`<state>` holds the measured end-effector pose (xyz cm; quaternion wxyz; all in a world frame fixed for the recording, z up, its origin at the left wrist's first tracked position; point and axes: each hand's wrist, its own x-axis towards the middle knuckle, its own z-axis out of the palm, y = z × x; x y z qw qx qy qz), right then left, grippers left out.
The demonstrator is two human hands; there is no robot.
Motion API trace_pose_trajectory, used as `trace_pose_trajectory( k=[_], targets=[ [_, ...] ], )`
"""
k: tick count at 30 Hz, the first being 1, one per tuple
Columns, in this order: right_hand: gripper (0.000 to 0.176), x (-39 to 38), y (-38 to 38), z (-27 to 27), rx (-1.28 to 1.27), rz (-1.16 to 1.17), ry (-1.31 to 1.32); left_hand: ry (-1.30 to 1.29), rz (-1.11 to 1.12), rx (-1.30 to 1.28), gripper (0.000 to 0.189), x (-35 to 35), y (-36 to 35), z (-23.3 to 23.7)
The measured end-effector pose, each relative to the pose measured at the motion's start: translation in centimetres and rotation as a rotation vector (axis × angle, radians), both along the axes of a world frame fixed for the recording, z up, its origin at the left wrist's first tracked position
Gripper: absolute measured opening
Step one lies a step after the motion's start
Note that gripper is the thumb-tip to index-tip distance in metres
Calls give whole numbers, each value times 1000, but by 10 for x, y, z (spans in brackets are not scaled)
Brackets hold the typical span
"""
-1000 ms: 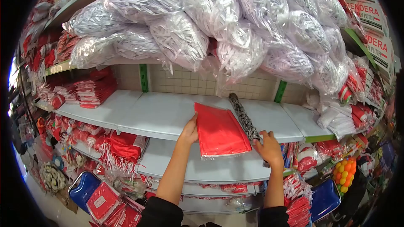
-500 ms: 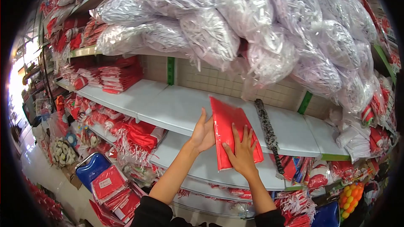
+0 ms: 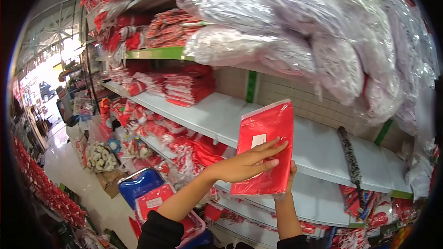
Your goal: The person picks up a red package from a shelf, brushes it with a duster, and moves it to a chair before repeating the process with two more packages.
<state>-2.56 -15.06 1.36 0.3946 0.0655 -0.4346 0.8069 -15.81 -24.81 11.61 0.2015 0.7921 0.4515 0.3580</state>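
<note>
A flat red packet (image 3: 270,124) in clear plastic, with a small white label, is held upright and slightly tilted in front of the shelves. My left hand (image 3: 247,162) lies across its front with fingers stretched out, partly over the label. My right hand (image 3: 290,182) grips the packet at its lower right edge; most of its fingers are hidden behind it. Below my left forearm, a similar red packet (image 3: 150,196) with a white label lies with others by a blue case (image 3: 143,182).
A white shelf (image 3: 318,152) runs behind the packet, with a stack of red packets (image 3: 187,87) at its left. A dark fuzzy strip (image 3: 350,161) hangs over its edge. Bulky bags of white shreds (image 3: 277,32) overhang above. Bagged goods line the floor aisle (image 3: 76,170) at left.
My view has swung left. The packet has turned and now shows its label. My left hand has moved from beside it onto its front; my right hand has gone from its front to behind its edge.
</note>
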Motion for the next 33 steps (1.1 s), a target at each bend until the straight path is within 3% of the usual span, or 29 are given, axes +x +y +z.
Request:
trace_pose_trajectory(
  k=[2, 5, 6, 9, 11, 13, 15, 17, 18, 20, 23, 25, 26, 30, 33],
  targets=[
    [54, -32, -19, 4, -170, 66, 141, -42, -21, -10, 47, -33, -14, 0],
    [53, -80, -6, -25, -271, 380, 379, -216, 183, 133, 40, -87, -44, -11],
    [52, -94, -8, -25, -237, 382, 407, -150, 408, 282, 40, -105, -52, -22],
    [51, -137, -18, -25, -252, 344, 457, -362, 805, 366, 46, -158, -76, -55],
    [50, -165, -27, -29, -407, 255, 448, -608, 754, 80, 52, -192, -95, -79],
    [52, -192, -37, -26, -498, 326, 392, -843, 673, -254, 55, -211, -114, -90],
    [54, -221, -34, -32, -510, 393, 320, -793, 642, -411, 59, -219, -132, -87],
    [57, -254, -17, -55, -448, 454, 222, -722, 683, -334, 62, -238, -141, -100],
    [56, -258, -19, -38, -294, 630, 185, -668, 735, -177, 63, -258, -139, -115],
    [59, -277, -22, -23, -134, 381, -32, -510, 903, 47, 63, -298, -138, -125],
    [63, -290, -27, 8, 118, 142, -274, -438, 1017, 87, 61, -322, -139, -95],
    [63, -295, -23, 27, 336, 30, -466, -466, 946, 143, 59, -355, -124, -89],
    [64, -305, -21, 36, 358, -8, -419, -538, 880, 144, 58, -372, -116, -94],
    [64, -381, 23, 69, 465, -228, -209, -760, 752, 111, 53, -412, -73, -21],
    [57, -448, 76, 99, 310, -297, -292, -956, 729, 212, 48, -467, -25, 22]
  ],
)
